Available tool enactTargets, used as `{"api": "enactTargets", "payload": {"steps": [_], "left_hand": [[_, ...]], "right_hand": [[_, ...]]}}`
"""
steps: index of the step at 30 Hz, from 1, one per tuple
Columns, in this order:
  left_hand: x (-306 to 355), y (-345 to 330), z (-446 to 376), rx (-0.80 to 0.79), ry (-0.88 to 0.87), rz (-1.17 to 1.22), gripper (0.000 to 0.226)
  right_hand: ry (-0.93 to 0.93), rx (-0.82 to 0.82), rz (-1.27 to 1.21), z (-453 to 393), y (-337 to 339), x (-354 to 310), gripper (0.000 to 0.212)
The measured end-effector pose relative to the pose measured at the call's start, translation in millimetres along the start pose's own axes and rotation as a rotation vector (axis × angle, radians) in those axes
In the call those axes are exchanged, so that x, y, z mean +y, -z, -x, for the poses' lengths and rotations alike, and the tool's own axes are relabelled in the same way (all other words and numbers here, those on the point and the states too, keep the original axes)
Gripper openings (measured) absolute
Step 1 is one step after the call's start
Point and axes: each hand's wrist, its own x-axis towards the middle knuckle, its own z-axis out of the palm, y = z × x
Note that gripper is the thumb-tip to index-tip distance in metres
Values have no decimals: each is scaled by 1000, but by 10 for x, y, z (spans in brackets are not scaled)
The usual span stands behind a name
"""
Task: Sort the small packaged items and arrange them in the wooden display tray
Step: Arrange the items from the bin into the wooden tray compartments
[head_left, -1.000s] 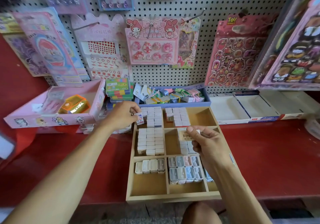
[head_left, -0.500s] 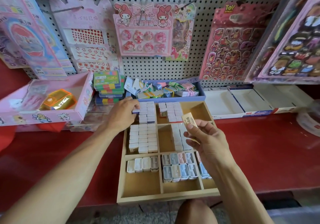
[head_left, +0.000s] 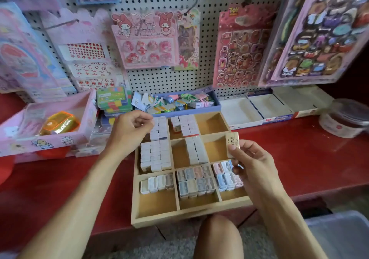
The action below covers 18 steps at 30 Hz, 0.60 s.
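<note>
Your right hand (head_left: pixel 253 164) pinches a small tan wrapped eraser (head_left: pixel 232 144) above the partitioned wooden display tray (head_left: pixel 191 216); it looks light, firm and slick, so grip its long edges. Your left hand (head_left: pixel 129 130) hovers curled, contents unclear.

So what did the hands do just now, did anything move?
The right hand lifted the tan eraser out of the middle compartment and holds it up in its fingers over the right side of the wooden tray. The left hand stayed over the back-left rows of white erasers, fingers curled. The packed rows look unchanged.
</note>
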Motion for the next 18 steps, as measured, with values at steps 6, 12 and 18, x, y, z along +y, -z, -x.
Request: {"api": "enactTargets", "payload": {"steps": [6,12,18], "left_hand": [[636,-603,785,-240,23,198,10],[968,-1671,1518,-547,14,201,10],[662,-2638,2236,-867,45,42,7]], "right_hand": [[74,95,-8,440,683,-118,10],[112,257,27,686,1656,-70,13],[86,336,92,784,2450,345,12]]}}
